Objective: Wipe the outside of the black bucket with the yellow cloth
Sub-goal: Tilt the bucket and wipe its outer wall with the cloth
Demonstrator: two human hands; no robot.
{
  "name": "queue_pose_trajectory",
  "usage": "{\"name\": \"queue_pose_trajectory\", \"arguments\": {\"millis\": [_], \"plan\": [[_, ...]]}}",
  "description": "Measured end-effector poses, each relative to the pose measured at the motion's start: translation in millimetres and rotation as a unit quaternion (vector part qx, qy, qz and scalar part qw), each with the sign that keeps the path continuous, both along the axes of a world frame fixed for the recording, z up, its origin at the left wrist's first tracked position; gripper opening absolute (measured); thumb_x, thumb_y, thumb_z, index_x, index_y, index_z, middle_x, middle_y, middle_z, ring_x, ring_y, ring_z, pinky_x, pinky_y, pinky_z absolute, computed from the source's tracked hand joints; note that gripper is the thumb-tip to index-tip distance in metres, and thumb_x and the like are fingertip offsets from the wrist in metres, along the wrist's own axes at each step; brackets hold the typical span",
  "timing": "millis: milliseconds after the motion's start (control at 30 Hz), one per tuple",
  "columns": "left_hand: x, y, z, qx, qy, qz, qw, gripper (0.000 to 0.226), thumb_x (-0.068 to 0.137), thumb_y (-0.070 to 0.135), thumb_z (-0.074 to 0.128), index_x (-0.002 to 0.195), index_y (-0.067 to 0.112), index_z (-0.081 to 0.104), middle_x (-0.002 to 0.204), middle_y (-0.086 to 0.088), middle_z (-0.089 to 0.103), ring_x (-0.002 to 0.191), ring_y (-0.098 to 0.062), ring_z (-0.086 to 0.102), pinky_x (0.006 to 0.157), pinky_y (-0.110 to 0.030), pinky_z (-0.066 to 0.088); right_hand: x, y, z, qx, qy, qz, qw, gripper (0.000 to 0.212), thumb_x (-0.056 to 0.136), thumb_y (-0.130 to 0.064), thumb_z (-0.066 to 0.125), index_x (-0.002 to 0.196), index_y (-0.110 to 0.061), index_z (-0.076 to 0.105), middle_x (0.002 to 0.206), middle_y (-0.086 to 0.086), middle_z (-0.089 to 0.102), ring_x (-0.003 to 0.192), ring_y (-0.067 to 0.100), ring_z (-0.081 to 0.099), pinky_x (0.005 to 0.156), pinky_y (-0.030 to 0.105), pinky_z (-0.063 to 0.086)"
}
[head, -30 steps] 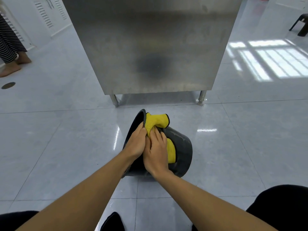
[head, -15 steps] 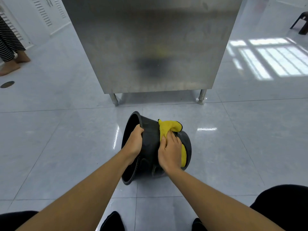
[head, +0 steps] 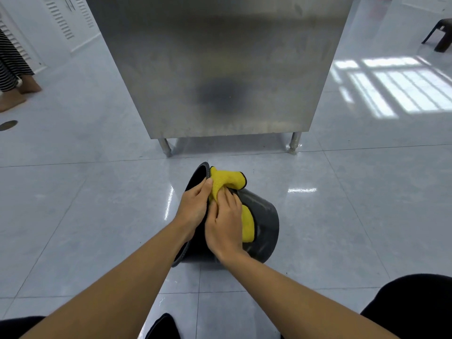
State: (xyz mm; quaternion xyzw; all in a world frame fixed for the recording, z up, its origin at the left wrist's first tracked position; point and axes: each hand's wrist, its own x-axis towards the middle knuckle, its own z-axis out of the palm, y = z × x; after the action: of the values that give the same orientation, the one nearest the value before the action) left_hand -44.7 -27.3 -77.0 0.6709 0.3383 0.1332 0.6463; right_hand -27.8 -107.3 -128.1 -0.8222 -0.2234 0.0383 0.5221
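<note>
The black bucket (head: 265, 223) lies on its side on the tiled floor, its mouth to the left and its base to the right. My left hand (head: 194, 207) grips the rim at the mouth. My right hand (head: 226, 227) presses the yellow cloth (head: 226, 181) flat against the bucket's outer wall, right beside the left hand. The cloth bunches up over the top of the wall near the rim and a fold of it sticks out below my palm on the right.
A tall stainless steel cabinet (head: 220, 69) on short legs stands just beyond the bucket. Another person's bare feet (head: 14, 94) are at the far left by a floor drain (head: 8, 124). A dark stool (head: 440, 33) sits at the far right. My dark-clad knees frame the bottom corners.
My right hand slid the cloth to the right along the bucket's wall, then back left up to the rim next to my left hand. The bucket rocked slightly.
</note>
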Motion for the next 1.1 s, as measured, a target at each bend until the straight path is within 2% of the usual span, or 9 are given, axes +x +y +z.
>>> {"name": "queue_pose_trajectory", "arguments": {"millis": [133, 233, 333, 500, 700, 767, 867, 1000, 1100], "plan": [[4, -2, 0, 0.028, 0.011, 0.007, 1.0, 0.038, 0.107, 0.04, 0.042, 0.11, 0.019, 0.074, 0.097, 0.003, 0.076, 0.09, -0.007, 0.07, 0.086, -0.024, 0.055, 10, -5, -6, -0.017, -0.001, 0.005, 1.0, 0.046, 0.105, -0.038, 0.028, 0.139, -0.018, 0.053, 0.138, -0.002, 0.058, 0.132, 0.02, 0.047, 0.115, 0.038, 0.037], [5, 0, -2, 0.017, 0.045, 0.014, 0.999, 0.041, 0.107, 0.037, 0.034, 0.137, 0.025, 0.059, 0.124, 0.001, 0.066, 0.109, -0.018, 0.063, 0.097, -0.037, 0.051, 21, -17, -20, -0.052, 0.006, -0.035, 0.998, 0.035, 0.106, -0.033, 0.033, 0.121, -0.015, 0.058, 0.126, 0.001, 0.062, 0.121, 0.023, 0.05, 0.109, 0.042, 0.04], [3, 3, -4, -0.016, 0.051, 0.013, 0.998, 0.045, 0.107, 0.03, 0.03, 0.15, 0.03, 0.044, 0.134, -0.002, 0.06, 0.116, -0.021, 0.06, 0.104, -0.041, 0.048, 35, -31, -35, -0.085, 0.028, -0.078, 0.993, 0.024, 0.106, -0.026, 0.038, 0.105, -0.011, 0.056, 0.116, 0.007, 0.063, 0.11, 0.027, 0.051, 0.1, 0.045, 0.043], [1, 0, -3, 0.024, 0.076, -0.052, 0.995, 0.054, 0.106, 0.042, 0.029, 0.158, 0.029, 0.031, 0.158, 0.002, 0.041, 0.142, -0.022, 0.041, 0.12, -0.046, 0.03, 57, -55, -49, -0.119, 0.061, -0.125, 0.983, 0.026, 0.105, -0.02, 0.038, 0.111, -0.005, 0.059, 0.124, 0.015, 0.064, 0.117, 0.035, 0.052, 0.101, 0.042, 0.039], [3, -5, 2, 0.001, 0.111, -0.057, 0.992, 0.063, 0.101, 0.058, 0.035, 0.15, 0.02, 0.047, 0.151, 0.0, 0.051, 0.138, -0.023, 0.047, 0.118, -0.044, 0.034, 72, -80, -61, -0.14, 0.181, -0.188, 0.955, 0.033, 0.106, -0.024, 0.031, 0.112, -0.003, 0.056, 0.123, 0.021, 0.06, 0.119, 0.043, 0.053, 0.101, 0.051, 0.045], [4, -8, 1, 0.012, 0.117, -0.044, 0.992, 0.058, 0.096, 0.066, 0.037, 0.126, 0.023, 0.062, 0.127, 0.001, 0.062, 0.118, -0.02, 0.057, 0.107, -0.038, 0.043, 71, -80, -62, -0.134, 0.196, -0.195, 0.952, 0.033, 0.106, -0.023, 0.031, 0.114, -0.002, 0.055, 0.124, 0.02, 0.06, 0.119, 0.043, 0.053, 0.102, 0.052, 0.045], [3, -8, -1, 0.046, 0.127, -0.008, 0.991, 0.059, 0.083, 0.08, 0.036, 0.093, 0.025, 0.056, 0.093, -0.004, 0.062, 0.085, -0.023, 0.058, 0.094, -0.047, 0.052, 67, -72, -59, -0.117, 0.187, -0.197, 0.955, 0.03, 0.105, -0.02, 0.034, 0.117, -0.004, 0.057, 0.126, 0.018, 0.06, 0.121, 0.04, 0.053, 0.105, 0.052, 0.044], [0, -8, 1, 0.056, 0.141, -0.005, 0.988, 0.068, 0.082, 0.081, 0.031, 0.092, 0.02, 0.057, 0.095, -0.008, 0.069, 0.091, -0.031, 0.068, 0.096, -0.05, 0.052, 57, -59, -52, -0.085, 0.134, -0.177, 0.971, 0.024, 0.102, -0.015, 0.04, 0.113, -0.006, 0.06, 0.124, 0.014, 0.063, 0.12, 0.035, 0.054, 0.106, 0.05, 0.043], [2, -6, 2, 0.044, 0.145, -0.004, 0.988, 0.053, 0.099, 0.064, 0.031, 0.091, 0.02, 0.059, 0.089, 0.0, 0.065, 0.084, -0.017, 0.062, 0.093, -0.038, 0.048, 46, -44, -40, -0.062, 0.103, -0.141, 0.983, 0.027, 0.102, -0.018, 0.04, 0.116, -0.005, 0.059, 0.126, 0.013, 0.062, 0.122, 0.032, 0.051, 0.106, 0.05, 0.042]]}}
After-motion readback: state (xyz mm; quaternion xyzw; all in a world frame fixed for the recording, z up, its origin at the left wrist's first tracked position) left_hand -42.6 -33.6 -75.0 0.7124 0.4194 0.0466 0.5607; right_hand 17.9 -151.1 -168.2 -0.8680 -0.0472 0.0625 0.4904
